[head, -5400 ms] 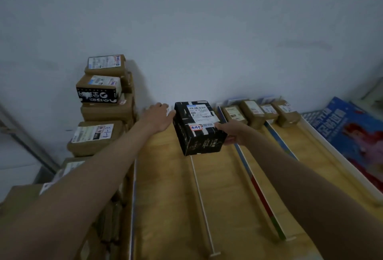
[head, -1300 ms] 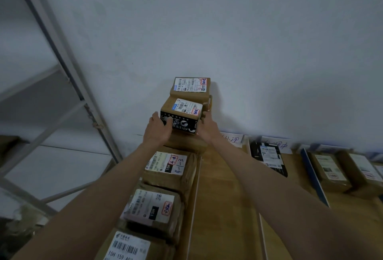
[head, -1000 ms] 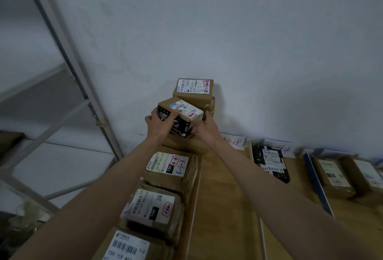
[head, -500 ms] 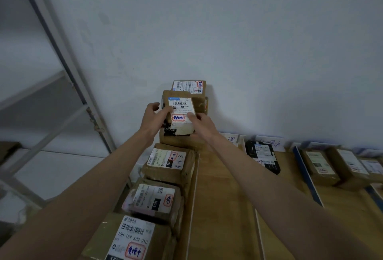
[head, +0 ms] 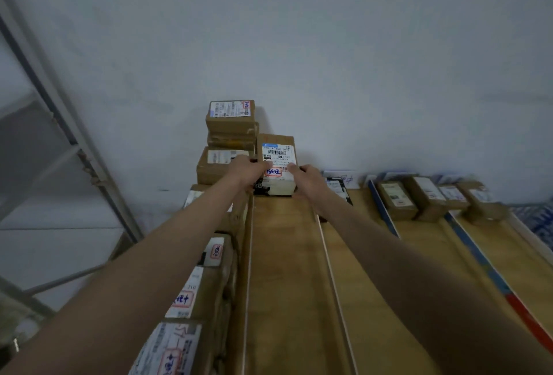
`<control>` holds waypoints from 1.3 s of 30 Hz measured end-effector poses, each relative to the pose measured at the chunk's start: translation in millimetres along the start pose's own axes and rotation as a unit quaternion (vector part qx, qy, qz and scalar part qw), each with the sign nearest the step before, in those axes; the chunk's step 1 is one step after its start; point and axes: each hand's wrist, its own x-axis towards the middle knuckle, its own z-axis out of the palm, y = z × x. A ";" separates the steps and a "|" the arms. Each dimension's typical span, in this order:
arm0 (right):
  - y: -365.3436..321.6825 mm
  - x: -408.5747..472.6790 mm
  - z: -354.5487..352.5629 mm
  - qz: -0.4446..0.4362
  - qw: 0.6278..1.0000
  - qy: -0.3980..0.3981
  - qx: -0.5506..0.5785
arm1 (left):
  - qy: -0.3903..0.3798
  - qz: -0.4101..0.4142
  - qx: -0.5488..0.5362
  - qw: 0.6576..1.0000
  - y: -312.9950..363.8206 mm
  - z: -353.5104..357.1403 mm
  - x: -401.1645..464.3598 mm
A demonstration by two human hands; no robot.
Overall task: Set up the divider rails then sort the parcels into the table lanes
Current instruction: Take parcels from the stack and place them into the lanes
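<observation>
gripping a brown cardboard parcel with a white shipping label [head: 276, 162] from both sides, left hand [head: 246, 171] and right hand [head: 305, 180] curling fingers round its edges; holding it at the far end of the leftmost wooden table lane [head: 281, 270], beside the stacked brown cardboard boxes [head: 229, 135], left of a thin white divider rail [head: 330, 270].
</observation>
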 end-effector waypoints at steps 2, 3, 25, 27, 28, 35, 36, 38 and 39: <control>15.0 -10.7 -12.5 0.009 1.000 -0.001 -0.018 | -0.008 -0.004 -0.006 1.000 -4.3 19.2 -5.1; 22.8 -14.7 -18.7 0.009 1.000 0.002 -0.029 | -0.014 -0.004 -0.015 1.000 -7.0 28.4 -7.4; 178.8 122.6 -88.3 -0.134 0.927 0.035 -0.348 | 0.028 -0.158 0.047 0.986 -114.7 158.8 100.8; 190.6 139.9 -85.3 -0.127 0.928 0.027 -0.348 | 0.037 -0.174 0.066 0.982 -128.2 163.5 117.2; 196.0 148.7 -83.6 -0.123 0.930 0.023 -0.345 | 0.036 -0.179 0.070 0.981 -134.9 165.3 126.3; 232.4 195.6 -65.6 -0.152 0.919 0.014 -0.363 | 0.006 -0.200 0.069 0.977 -184.6 179.4 188.8; 236.4 200.3 -62.5 -0.156 0.915 0.011 -0.372 | 0.002 -0.202 0.072 0.977 -191.0 181.0 195.9; 243.4 209.7 -57.6 -0.160 0.910 0.005 -0.383 | -0.004 -0.201 0.074 0.977 -203.2 183.5 207.7; 246.4 213.9 -56.0 -0.163 0.909 0.003 -0.385 | -0.004 -0.197 0.075 0.978 -209.3 184.8 212.1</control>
